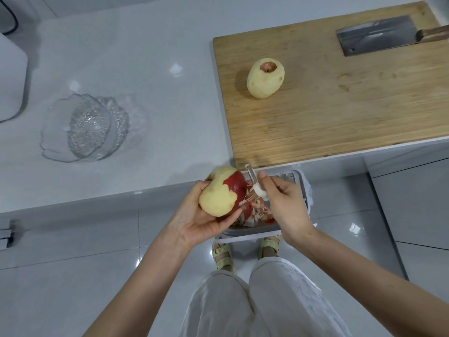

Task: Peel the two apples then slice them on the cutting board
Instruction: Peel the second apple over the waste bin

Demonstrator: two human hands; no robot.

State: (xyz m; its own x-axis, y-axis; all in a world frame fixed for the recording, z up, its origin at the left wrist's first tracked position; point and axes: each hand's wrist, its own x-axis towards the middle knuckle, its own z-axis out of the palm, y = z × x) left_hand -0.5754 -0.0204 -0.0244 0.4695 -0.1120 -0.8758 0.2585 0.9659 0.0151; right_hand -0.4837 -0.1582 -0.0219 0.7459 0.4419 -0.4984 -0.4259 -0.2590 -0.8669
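Here, a half-peeled apple [222, 190] is held in the left hand [192, 215], with the fingers curled round it from below. Its near side is bare and pale, and a red patch of skin is seen on its far right side. This apple is held in the air, just past the edge of the counter [121, 69] and above a small bin [247, 232].

A white peeler [254, 183] is pinched in the right hand [284, 203], between the thumb and the fingers, with its blade pointed up. The peeler is held just beside the red patch. Whether the two touch cannot be told. Red and pale peels [255, 210] are piled in the bin below the hands.

A second apple [265, 77], peeled all over but for a bit of red round the stem, is laid on the wooden cutting board [340, 105], near its left side. A big cleaver [374, 36] is laid flat on the far right part of the board, well apart from that apple.

A clear glass bowl [87, 127] is set on the counter to the left, well away from the board. Light trousers [243, 307] and pale green sandals [222, 256] are seen down by the floor.
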